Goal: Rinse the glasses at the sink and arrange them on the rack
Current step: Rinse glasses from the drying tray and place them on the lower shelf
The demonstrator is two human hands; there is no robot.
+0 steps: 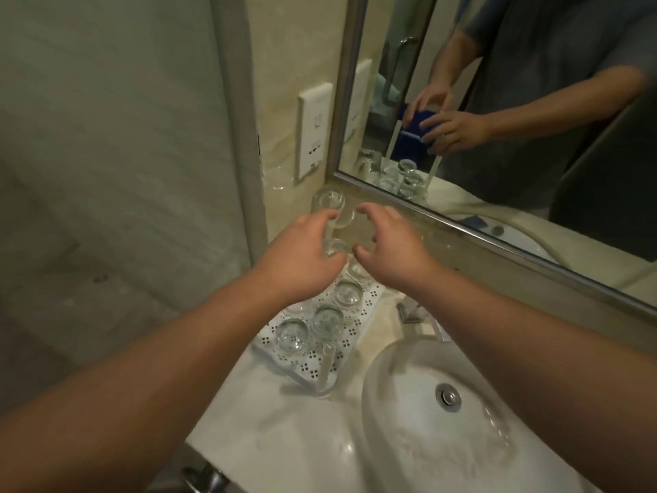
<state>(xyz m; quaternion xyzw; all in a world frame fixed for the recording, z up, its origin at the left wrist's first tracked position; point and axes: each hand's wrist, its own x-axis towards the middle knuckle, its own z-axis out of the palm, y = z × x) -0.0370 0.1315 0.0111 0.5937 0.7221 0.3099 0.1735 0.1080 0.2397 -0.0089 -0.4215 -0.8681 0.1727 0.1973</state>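
Glasses [346,291] look wet, slippery and brittle, so I'd grip round the walls. My left hand [302,254] curls round one glass [85,243]; my right hand [391,243] hovers half-open, holding nothing.

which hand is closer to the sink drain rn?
Right. The right hand is up over the far end of the rack, nearer the drain; the left hand sits farther left, fingers among the glasses.
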